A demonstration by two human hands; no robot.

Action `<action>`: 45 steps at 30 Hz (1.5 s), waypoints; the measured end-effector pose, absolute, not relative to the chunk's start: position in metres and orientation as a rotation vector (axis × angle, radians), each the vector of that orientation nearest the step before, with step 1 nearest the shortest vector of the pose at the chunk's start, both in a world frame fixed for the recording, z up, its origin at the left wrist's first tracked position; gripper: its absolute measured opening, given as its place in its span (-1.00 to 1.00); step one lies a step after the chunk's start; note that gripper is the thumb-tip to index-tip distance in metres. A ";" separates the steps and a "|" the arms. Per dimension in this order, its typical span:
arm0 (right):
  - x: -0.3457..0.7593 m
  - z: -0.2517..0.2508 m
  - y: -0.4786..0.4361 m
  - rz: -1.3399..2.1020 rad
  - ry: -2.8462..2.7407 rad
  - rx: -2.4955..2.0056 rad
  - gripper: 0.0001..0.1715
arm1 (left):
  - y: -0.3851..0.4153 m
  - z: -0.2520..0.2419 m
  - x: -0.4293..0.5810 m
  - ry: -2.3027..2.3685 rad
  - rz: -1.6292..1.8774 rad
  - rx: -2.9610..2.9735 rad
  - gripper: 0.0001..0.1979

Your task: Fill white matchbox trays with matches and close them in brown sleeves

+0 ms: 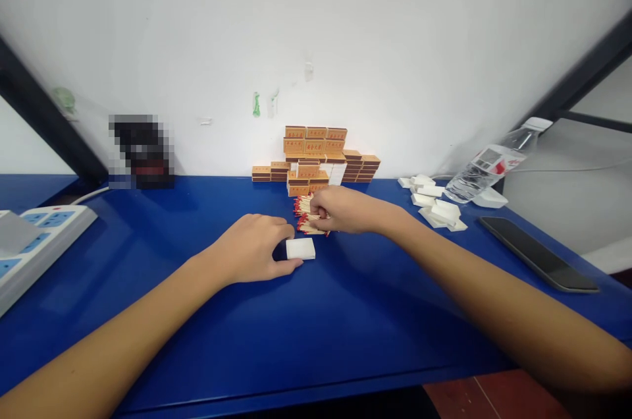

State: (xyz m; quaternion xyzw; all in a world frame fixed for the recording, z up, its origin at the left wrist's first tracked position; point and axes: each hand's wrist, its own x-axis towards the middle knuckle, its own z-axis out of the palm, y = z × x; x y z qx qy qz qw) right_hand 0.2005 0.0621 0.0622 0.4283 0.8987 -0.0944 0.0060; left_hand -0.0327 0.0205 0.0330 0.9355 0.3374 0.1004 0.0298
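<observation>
My left hand lies on the desk around a small white matchbox tray, its thumb along the near edge and its fingers by the far left corner. The inside of the tray is hard to make out. My right hand is closed, its fingertips pinched down in a pile of red-tipped matches just beyond the tray. How many matches it grips is hidden. Behind the pile rise stacked orange-brown matchboxes against the wall.
Several loose white trays lie at the right beside a tilted plastic bottle. A phone rests near the right edge of the blue desk. A power strip sits at far left, and a pixelated dark object stands by the wall.
</observation>
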 end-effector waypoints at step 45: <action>0.229 0.031 0.006 -0.655 3.165 1.274 -0.90 | 0.021 0.011 -0.026 0.808 0.791 2.911 -0.68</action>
